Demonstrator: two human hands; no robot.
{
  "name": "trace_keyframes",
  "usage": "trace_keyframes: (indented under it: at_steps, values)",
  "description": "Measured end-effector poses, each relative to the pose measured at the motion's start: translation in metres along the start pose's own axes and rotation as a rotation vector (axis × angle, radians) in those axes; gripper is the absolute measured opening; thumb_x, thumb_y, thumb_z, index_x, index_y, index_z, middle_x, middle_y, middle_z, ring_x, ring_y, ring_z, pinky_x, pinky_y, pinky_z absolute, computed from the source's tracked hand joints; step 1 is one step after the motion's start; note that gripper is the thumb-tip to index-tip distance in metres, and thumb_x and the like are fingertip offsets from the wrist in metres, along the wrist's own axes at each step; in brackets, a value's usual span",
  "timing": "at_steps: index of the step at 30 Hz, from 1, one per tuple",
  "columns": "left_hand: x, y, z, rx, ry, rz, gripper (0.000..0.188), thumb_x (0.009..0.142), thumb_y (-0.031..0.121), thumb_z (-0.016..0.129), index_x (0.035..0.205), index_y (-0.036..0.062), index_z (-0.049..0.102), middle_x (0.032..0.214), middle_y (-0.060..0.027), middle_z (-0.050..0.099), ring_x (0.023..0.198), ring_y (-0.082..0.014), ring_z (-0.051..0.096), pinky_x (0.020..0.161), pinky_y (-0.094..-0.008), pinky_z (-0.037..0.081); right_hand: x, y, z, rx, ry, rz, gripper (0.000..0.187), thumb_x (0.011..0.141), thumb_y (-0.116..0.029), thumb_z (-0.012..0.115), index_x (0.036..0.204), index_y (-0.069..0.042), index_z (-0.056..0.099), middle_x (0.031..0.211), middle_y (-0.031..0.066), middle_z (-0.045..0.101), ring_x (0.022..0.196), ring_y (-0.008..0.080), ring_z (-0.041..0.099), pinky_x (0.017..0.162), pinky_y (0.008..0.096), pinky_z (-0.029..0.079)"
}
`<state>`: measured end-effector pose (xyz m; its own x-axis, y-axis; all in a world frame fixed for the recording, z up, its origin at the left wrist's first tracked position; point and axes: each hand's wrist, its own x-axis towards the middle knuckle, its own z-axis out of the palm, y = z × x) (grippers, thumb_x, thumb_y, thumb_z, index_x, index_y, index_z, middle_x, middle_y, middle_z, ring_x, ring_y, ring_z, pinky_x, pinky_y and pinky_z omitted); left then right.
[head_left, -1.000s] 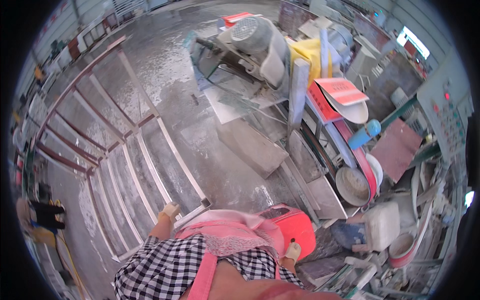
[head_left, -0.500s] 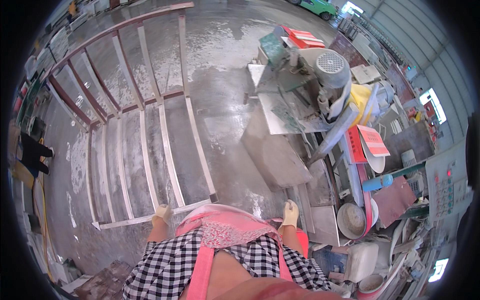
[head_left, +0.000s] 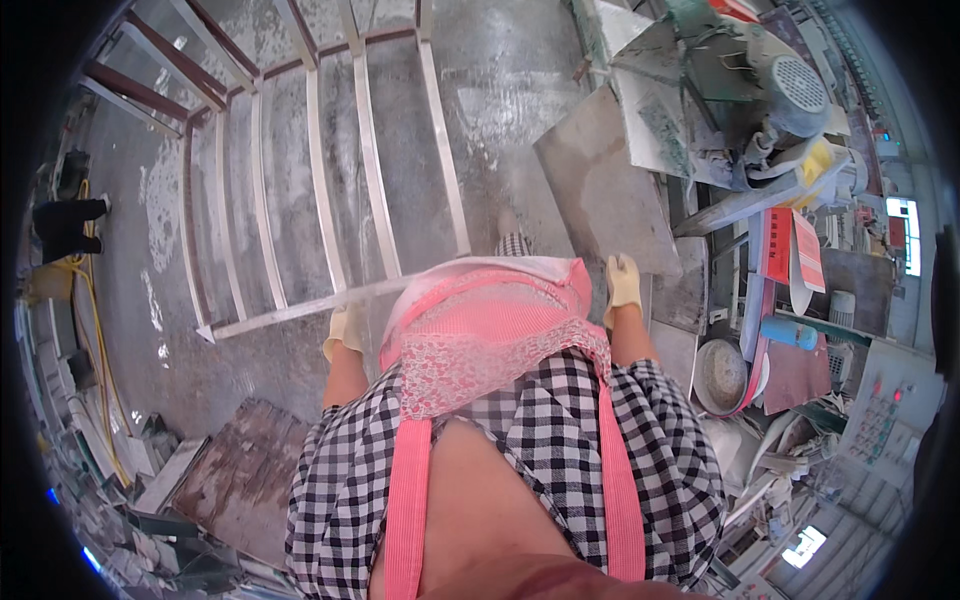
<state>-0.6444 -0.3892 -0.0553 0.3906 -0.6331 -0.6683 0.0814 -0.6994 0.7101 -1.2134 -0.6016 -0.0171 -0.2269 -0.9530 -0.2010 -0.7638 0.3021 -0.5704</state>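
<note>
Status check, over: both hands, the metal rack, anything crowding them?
Left hand by near end of metal rack, contact unclear. Right hand clear of rack, nothing visibly held. Grey-brown slab close ahead of right hand.

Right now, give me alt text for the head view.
A gloved left hand is near the closest rail of a slatted rack, the gloved right hand near a grey-brown slab. A pink apron and checkered shirt fill the foreground; machinery stands at upper right.
</note>
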Motion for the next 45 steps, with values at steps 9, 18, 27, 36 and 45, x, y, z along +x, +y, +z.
trace_keyframes:
  at_steps: [9, 18, 27, 36, 45]
  values:
    - [-0.014, -0.003, 0.033, -0.433, 0.25, -0.207, 0.018, 0.088, 0.02, 0.059, 0.087, 0.002, 0.064, 0.077, -0.0036, 0.064, 0.063, -0.0142, 0.059, 0.053, -0.0277, 0.046, 0.135, -0.122, 0.065, 0.101, -0.241, -0.203, 0.042, 0.09, -0.033, 0.055, 0.112, 0.001, 0.064, 0.116, 0.0197, 0.064, 0.113, 0.0336, 0.057, 0.097, 0.0378, 0.043]
    - [0.004, 0.083, 0.088, -0.062, 0.239, -0.539, 0.028, 0.091, 0.03, 0.058, 0.089, 0.0029, 0.061, 0.081, -0.0035, 0.065, 0.071, -0.0085, 0.058, 0.061, -0.0236, 0.043, 0.307, -0.247, 0.188, 0.239, -0.506, -0.199, 0.033, 0.091, -0.029, 0.053, 0.103, -0.001, 0.066, 0.105, 0.0176, 0.067, 0.102, 0.0326, 0.062, 0.088, 0.0398, 0.047]
    - [0.037, 0.21, 0.104, -0.075, 0.294, -0.63, 0.043, 0.099, 0.033, 0.047, 0.083, -0.0025, 0.065, 0.08, -0.0118, 0.069, 0.064, -0.0145, 0.061, 0.06, -0.0291, 0.048, 0.361, -0.26, 0.235, 0.293, -0.664, 0.04, 0.027, 0.088, -0.023, 0.055, 0.095, 0.001, 0.066, 0.091, 0.0159, 0.068, 0.087, 0.0288, 0.064, 0.078, 0.0374, 0.048]
    - [0.076, 0.265, 0.125, 0.003, 0.218, -0.602, 0.047, 0.099, 0.038, 0.048, 0.08, -0.0024, 0.063, 0.079, -0.0151, 0.069, 0.066, -0.0197, 0.064, 0.064, -0.032, 0.051, 0.393, -0.239, 0.231, 0.35, -0.672, 0.282, 0.028, 0.089, -0.025, 0.053, 0.098, -0.001, 0.065, 0.096, 0.0162, 0.067, 0.09, 0.0287, 0.062, 0.079, 0.0385, 0.047]
    - [0.047, 0.298, 0.163, 0.14, 0.325, -0.668, 0.057, 0.099, 0.049, 0.041, 0.079, 0.0004, 0.061, 0.061, -0.0062, 0.06, 0.049, -0.0151, 0.049, 0.046, -0.029, 0.037, 0.404, -0.227, 0.182, 0.324, -0.535, 0.019, 0.024, 0.084, -0.026, 0.053, 0.08, -0.004, 0.062, 0.08, 0.0209, 0.061, 0.074, 0.0377, 0.06, 0.066, 0.0449, 0.046]
